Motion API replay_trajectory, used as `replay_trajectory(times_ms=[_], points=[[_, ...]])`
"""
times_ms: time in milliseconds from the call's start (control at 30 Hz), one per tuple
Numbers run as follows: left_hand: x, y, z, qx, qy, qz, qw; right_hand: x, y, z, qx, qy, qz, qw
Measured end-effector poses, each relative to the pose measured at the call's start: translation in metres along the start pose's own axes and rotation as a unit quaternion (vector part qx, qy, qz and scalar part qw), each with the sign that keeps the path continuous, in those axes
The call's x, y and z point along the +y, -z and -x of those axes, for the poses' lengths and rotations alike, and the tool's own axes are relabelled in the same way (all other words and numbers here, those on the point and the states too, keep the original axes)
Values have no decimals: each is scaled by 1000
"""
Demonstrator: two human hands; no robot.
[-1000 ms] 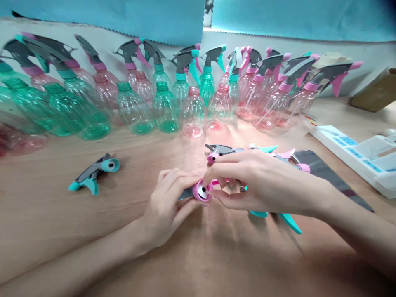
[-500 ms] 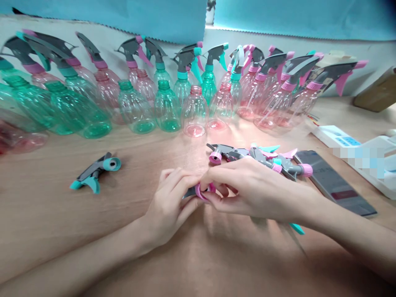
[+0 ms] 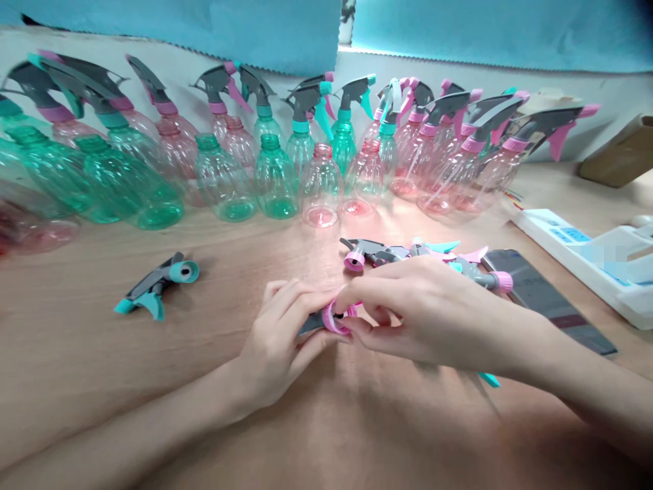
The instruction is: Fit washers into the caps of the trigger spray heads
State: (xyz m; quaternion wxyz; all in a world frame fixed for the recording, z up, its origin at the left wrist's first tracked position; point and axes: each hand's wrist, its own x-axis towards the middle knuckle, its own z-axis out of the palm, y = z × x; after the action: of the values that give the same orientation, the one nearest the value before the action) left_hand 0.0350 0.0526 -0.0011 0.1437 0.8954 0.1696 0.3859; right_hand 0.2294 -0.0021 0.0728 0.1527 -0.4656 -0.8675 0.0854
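My left hand (image 3: 278, 333) is closed around a grey trigger spray head (image 3: 309, 324), whose pink collar (image 3: 329, 318) faces right with its opening in view. The fingers of my right hand (image 3: 423, 306) are bent in a pinch, with index finger and thumb at the mouth of that collar. Anything small between those fingertips is hidden. Behind my right hand lies a pile of spray heads (image 3: 377, 250) with pink and turquoise parts, partly covered by it. A single turquoise-and-grey spray head (image 3: 156, 286) lies apart on the left.
Along the back stand green bottles (image 3: 275, 177) and pink bottles (image 3: 322, 184), some open-necked, others topped with spray heads. A dark phone (image 3: 556, 306) lies to the right, beside a white plastic device (image 3: 576, 252). A brown box (image 3: 617, 153) sits at the far right.
My right fingertips have shifted slightly at the pink collar, so more of its opening shows. My left hand has barely moved and keeps its hold on the spray head.
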Motion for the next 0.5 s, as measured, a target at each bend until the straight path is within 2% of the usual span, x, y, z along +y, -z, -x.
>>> replay_trajectory(times_ms=[133,267,367,500], points=[[-1,0,1,15,4,-13,1000,4,-8,-1,30,20,-52,998],[-1,1,-2,19,15,-14,1000,9,-8,0,64,43,-27,997],[0,2,-2,9,10,-21,1000,10,-1,1,38,83,22,996],[-1,1,-2,20,17,-26,999,7,6,3,6,66,63,996]])
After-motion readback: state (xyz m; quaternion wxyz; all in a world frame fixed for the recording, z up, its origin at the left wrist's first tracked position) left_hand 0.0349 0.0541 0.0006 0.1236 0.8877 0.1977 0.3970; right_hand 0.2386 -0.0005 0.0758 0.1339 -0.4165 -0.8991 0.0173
